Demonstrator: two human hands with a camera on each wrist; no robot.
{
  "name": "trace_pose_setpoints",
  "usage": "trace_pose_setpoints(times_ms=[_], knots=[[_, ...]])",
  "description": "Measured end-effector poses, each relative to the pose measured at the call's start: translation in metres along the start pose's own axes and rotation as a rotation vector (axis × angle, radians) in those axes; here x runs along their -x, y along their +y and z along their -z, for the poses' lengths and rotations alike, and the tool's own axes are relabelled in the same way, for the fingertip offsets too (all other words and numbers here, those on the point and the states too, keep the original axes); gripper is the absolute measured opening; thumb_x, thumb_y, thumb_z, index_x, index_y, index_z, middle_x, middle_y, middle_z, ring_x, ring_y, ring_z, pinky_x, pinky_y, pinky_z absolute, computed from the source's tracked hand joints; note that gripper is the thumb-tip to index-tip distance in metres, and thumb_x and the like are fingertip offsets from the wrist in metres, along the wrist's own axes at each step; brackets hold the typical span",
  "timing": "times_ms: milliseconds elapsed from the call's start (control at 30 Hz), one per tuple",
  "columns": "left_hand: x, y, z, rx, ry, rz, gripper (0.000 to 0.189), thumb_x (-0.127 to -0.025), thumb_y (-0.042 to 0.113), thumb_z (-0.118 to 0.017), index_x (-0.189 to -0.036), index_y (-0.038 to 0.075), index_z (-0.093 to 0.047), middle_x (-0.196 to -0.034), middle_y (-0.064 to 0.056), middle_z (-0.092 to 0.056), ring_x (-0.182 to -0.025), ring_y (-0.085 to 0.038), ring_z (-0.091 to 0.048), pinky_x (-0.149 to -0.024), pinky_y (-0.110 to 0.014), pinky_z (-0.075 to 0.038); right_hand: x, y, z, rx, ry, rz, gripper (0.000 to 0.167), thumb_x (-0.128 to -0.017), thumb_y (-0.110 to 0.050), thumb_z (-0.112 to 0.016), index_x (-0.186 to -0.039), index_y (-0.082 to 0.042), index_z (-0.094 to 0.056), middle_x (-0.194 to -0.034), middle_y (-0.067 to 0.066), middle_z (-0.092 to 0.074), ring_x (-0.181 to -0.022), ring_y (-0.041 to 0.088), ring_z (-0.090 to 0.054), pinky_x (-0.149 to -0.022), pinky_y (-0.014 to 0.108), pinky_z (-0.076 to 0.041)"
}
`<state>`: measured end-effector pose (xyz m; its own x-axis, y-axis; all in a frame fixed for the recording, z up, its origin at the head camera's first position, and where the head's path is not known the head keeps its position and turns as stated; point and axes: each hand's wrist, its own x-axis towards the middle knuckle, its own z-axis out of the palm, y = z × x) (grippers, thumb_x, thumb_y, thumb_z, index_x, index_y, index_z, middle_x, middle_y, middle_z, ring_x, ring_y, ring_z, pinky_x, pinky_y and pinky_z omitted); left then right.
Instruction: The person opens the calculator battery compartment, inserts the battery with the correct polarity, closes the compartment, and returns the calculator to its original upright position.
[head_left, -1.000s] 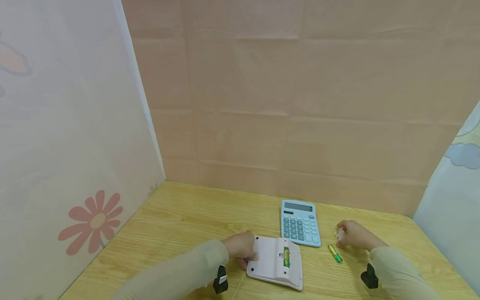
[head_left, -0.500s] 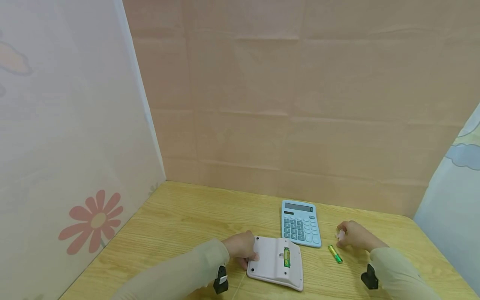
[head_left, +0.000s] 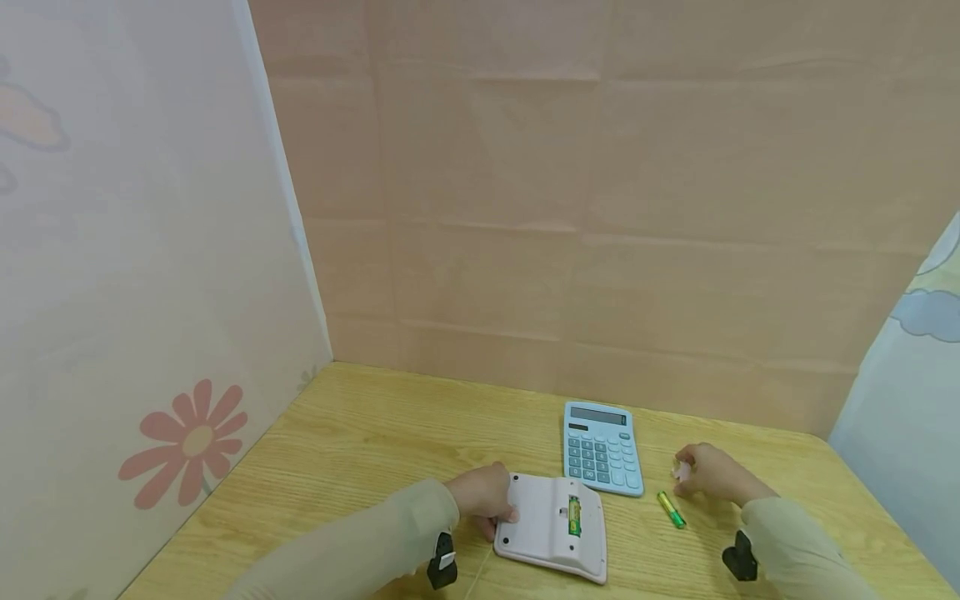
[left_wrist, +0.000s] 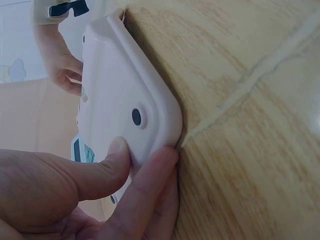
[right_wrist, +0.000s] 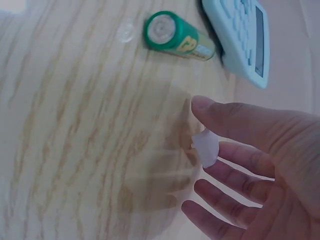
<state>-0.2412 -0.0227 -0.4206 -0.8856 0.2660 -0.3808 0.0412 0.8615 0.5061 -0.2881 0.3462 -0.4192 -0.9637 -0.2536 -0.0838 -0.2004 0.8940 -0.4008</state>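
Observation:
A pale pink calculator (head_left: 536, 517) lies face down on the table, its battery compartment uncovered with a green and yellow battery (head_left: 573, 516) inside. My left hand (head_left: 482, 496) grips its left edge, thumb on the back and fingers beneath, as the left wrist view (left_wrist: 135, 172) also shows. Off to the right, my right hand (head_left: 712, 472) pinches a small whitish battery cover (right_wrist: 206, 147) between thumb and fingers, close over the wood. A loose battery (head_left: 671, 509) rests on the table just left of that hand.
A light blue calculator (head_left: 602, 448) lies face up behind the pink one, close to its far edge. The wooden table (head_left: 390, 425) ends at a brown back wall (head_left: 585, 208). Light patterned panels stand at the left (head_left: 150, 250) and right.

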Motion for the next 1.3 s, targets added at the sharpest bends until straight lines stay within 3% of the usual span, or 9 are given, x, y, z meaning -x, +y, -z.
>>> trace_pose_setpoints(times_ms=[167,333,633,1000,1300], knots=[[0.000,0.000,0.000,-0.010,0.000,0.000,0.054,-0.086,0.016,-0.074,-0.124,-0.011,-0.046,-0.064,-0.012,-0.061,-0.045,-0.017,-0.059,-0.048,-0.024,-0.053,0.003,-0.011,0.007,-0.007,0.024,0.029,0.050,-0.079,-0.010,-0.074,-0.116,0.018,-0.055,-0.105,0.023,-0.064,-0.093,0.033,-0.062,-0.080,0.050,-0.053],[0.002,0.001,0.002,0.011,0.004,-0.001,0.051,-0.086,0.015,-0.074,-0.122,-0.011,-0.048,-0.066,-0.012,-0.060,-0.048,-0.019,-0.062,-0.050,-0.026,-0.055,0.002,-0.028,0.015,0.048,0.056,0.071,0.057,-0.076,-0.013,-0.081,-0.117,0.016,-0.056,-0.109,0.027,-0.062,-0.100,0.042,-0.059,-0.084,0.054,-0.051],[0.005,0.002,0.003,0.016,0.006,-0.011,0.047,-0.086,0.014,-0.073,-0.118,-0.011,-0.049,-0.065,-0.012,-0.060,-0.047,-0.019,-0.061,-0.052,-0.026,-0.055,0.009,-0.072,0.020,0.031,0.065,0.075,0.059,-0.076,-0.018,-0.081,-0.122,0.010,-0.057,-0.118,0.027,-0.058,-0.106,0.045,-0.057,-0.085,0.054,-0.051],[0.007,0.002,0.004,0.034,0.005,-0.016,0.042,-0.086,0.012,-0.074,-0.114,-0.010,-0.051,-0.064,-0.013,-0.061,-0.049,-0.021,-0.065,-0.052,-0.026,-0.056,0.017,-0.112,0.006,0.011,0.064,0.165,0.059,-0.073,-0.021,-0.084,-0.121,0.003,-0.060,-0.119,0.019,-0.060,-0.106,0.039,-0.058,-0.084,0.050,-0.053],[0.008,0.003,0.003,0.032,0.001,-0.009,0.045,-0.086,0.012,-0.073,-0.117,-0.010,-0.050,-0.065,-0.013,-0.061,-0.049,-0.020,-0.063,-0.052,-0.026,-0.055,0.025,-0.137,-0.011,-0.029,0.054,0.223,0.057,-0.071,-0.020,-0.086,-0.117,0.001,-0.062,-0.111,0.011,-0.059,-0.103,0.033,-0.058,-0.082,0.045,-0.054]])
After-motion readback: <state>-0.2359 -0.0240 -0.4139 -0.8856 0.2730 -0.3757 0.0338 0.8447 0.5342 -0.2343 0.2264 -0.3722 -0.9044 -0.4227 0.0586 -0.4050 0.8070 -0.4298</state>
